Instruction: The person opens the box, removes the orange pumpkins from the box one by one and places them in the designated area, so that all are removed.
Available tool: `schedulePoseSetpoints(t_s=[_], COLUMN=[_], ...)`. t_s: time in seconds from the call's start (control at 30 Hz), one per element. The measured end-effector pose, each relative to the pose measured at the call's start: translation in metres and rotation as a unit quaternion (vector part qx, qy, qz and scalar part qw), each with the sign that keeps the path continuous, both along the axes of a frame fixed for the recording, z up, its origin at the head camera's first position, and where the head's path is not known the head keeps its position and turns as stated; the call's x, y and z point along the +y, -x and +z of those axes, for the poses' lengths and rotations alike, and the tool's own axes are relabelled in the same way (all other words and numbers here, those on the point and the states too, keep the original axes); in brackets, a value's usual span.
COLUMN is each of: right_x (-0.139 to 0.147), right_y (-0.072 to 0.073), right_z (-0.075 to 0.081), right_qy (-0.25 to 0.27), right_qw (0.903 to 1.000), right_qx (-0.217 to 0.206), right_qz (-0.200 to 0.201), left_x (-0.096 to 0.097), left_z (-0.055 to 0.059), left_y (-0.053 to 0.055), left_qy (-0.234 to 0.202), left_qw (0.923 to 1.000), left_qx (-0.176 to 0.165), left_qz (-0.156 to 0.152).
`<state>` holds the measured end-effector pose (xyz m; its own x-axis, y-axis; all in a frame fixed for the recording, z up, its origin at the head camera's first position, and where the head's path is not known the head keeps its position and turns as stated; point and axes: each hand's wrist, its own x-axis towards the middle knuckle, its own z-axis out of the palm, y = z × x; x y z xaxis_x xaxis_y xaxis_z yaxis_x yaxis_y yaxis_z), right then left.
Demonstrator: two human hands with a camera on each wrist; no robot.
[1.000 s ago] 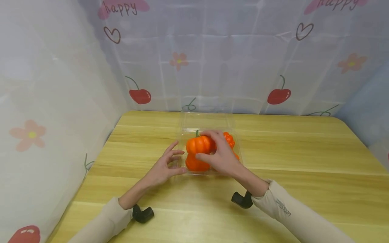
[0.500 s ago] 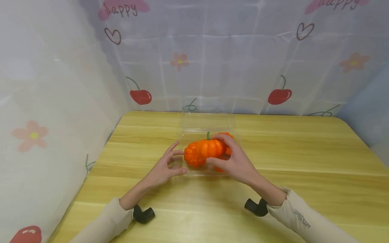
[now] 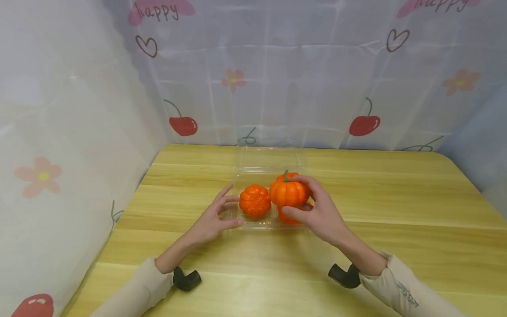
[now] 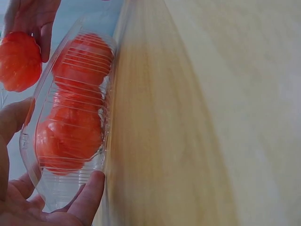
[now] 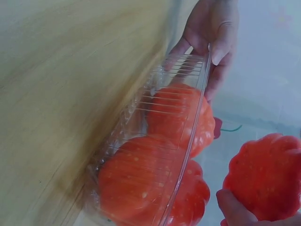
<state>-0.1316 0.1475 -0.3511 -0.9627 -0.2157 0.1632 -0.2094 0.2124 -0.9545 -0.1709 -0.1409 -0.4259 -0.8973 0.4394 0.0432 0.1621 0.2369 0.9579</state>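
Observation:
A toy orange pumpkin [image 3: 288, 193] with a green stem is held by my right hand [image 3: 322, 213], thumb in front and fingers behind. It hangs over the right half of a clear plastic clamshell box [image 3: 261, 226]. Inside the box sits a ribbed pumpkin [image 3: 255, 201] at the left. Another pumpkin [image 3: 287, 216] lies at the front right, partly hidden under the held one. A third pumpkin [image 3: 294, 175] shows only its top behind. My left hand [image 3: 207, 222] grips the box's left end, with its thumb [image 4: 91, 193] at the front wall and a finger over the rim.
The box's transparent lid [image 3: 269, 157] stands folded back toward the printed curtain [image 3: 293, 97]. Pale wood tabletop [image 3: 380, 189] stretches out on both sides. Black angled fittings [image 3: 186, 279] sit at both cuffs, and a curtain wall [image 3: 59, 110] borders the left edge.
My right hand has moved to the right with the pumpkin, from over the left of the box to over its right half. The left pumpkin is uncovered. My left hand stays put.

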Motion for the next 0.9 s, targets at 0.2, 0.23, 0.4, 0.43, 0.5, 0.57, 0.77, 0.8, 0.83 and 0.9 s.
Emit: schedulePoseSetpoints(t_s=[0.2,0.23,0.4,0.43,0.5,0.57,0.77,0.8,0.83,0.9], right_x=[0.004,0.005,0.010,0.011,0.012,0.014,0.023,0.024,0.027,0.031], right_y=[-0.003,-0.003,-0.006,-0.007,-0.008,-0.009,-0.012,-0.013,-0.013,-0.014], right_z=[-0.001,-0.001,-0.001,-0.001,-0.001,-0.002,-0.002,-0.002,-0.003,-0.003], right_qy=[-0.008,-0.007,0.000,0.002,0.006,0.009,-0.002,-0.004,-0.007,-0.010], right_qw=[0.9994,0.9993,0.9991,0.9991,0.9990,0.9990,0.9986,0.9985,0.9984,0.9981], right_qx=[-0.013,-0.012,-0.001,0.002,0.008,0.010,0.010,0.011,0.012,0.016], right_qz=[-0.031,-0.035,-0.044,-0.043,-0.043,-0.043,-0.053,-0.054,-0.055,-0.058], left_x=[-0.001,-0.001,-0.002,-0.002,-0.002,-0.002,-0.002,-0.001,-0.001,-0.001], left_z=[-0.001,-0.001,-0.002,-0.002,-0.002,-0.002,-0.002,-0.002,-0.001,-0.001], left_y=[0.000,0.000,0.001,0.001,0.001,0.000,0.000,0.000,-0.001,-0.001], left_qy=[0.002,0.003,0.010,0.012,0.011,0.009,0.003,0.002,0.001,0.001], left_qw=[1.0000,1.0000,0.9999,0.9999,0.9999,1.0000,1.0000,1.0000,1.0000,1.0000], left_qx=[-0.002,-0.002,0.001,0.001,0.003,0.001,-0.003,-0.003,-0.004,-0.003], left_qz=[-0.001,-0.001,-0.001,0.000,0.000,0.001,0.001,0.001,0.002,0.002])
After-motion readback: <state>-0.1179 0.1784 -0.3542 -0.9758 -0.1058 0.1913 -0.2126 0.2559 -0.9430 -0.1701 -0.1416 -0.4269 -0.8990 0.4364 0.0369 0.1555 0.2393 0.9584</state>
